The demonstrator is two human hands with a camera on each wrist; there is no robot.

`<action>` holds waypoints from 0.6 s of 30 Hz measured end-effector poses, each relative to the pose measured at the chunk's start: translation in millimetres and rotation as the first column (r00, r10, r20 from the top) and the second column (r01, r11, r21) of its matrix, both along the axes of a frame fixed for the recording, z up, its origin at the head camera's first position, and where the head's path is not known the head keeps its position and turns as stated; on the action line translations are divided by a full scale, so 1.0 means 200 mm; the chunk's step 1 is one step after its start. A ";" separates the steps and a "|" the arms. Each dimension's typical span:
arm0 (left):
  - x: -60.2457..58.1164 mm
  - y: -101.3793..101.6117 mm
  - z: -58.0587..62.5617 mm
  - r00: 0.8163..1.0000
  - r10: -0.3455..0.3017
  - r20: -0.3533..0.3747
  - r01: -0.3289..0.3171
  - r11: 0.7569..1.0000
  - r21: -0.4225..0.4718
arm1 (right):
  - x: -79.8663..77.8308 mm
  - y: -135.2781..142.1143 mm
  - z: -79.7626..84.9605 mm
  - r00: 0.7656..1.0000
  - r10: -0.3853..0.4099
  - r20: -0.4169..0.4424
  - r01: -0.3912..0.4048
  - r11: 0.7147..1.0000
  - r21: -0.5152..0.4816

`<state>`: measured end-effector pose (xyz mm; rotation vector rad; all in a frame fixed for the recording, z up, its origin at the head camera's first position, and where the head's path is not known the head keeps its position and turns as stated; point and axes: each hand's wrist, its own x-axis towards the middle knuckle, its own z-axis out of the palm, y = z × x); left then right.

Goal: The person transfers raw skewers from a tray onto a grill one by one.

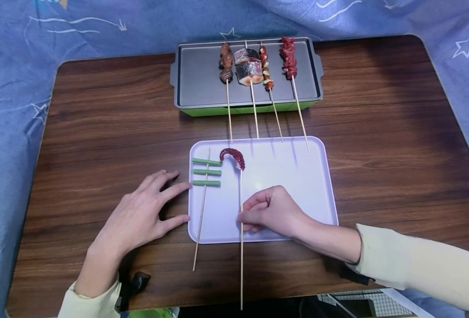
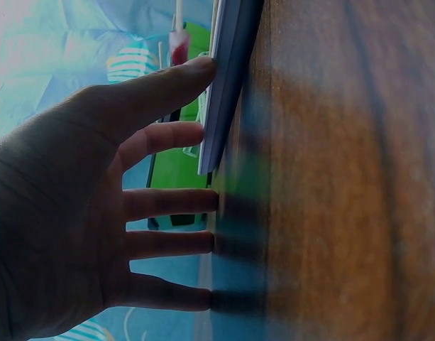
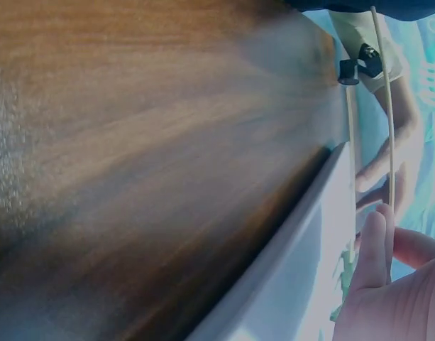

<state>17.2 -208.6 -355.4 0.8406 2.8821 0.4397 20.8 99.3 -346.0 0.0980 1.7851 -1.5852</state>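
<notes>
My right hand (image 1: 272,212) pinches the stick of a tentacle skewer (image 1: 234,154) between thumb and fingers, over the lilac tray (image 1: 298,185). The dark red, curled tentacle sits at the stick's far end, and the near end reaches past the tray's front edge. Left of it lies a green bean skewer (image 1: 207,172), three short green pieces across a thin stick. My left hand (image 1: 139,214) is spread at the tray's left edge, with thumb and index fingertips right at the rim. In the left wrist view its other fingertips (image 2: 206,243) reach down to the table.
Behind the tray stands a grey grill pan (image 1: 202,95) on a green base. Across it lie a brown meat skewer (image 1: 226,64), a fish skewer (image 1: 250,70), a sausage skewer (image 1: 265,66) and a red meat skewer (image 1: 288,57), their sticks pointing toward me. The table (image 1: 377,132) is dark wood.
</notes>
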 end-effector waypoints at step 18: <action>0.00 0.00 0.00 1.000 0.010 0.004 -0.010 1.000 -0.007 | -0.07 0.00 0.25 0.981 0.058 -0.184 -0.065 0.997 -0.034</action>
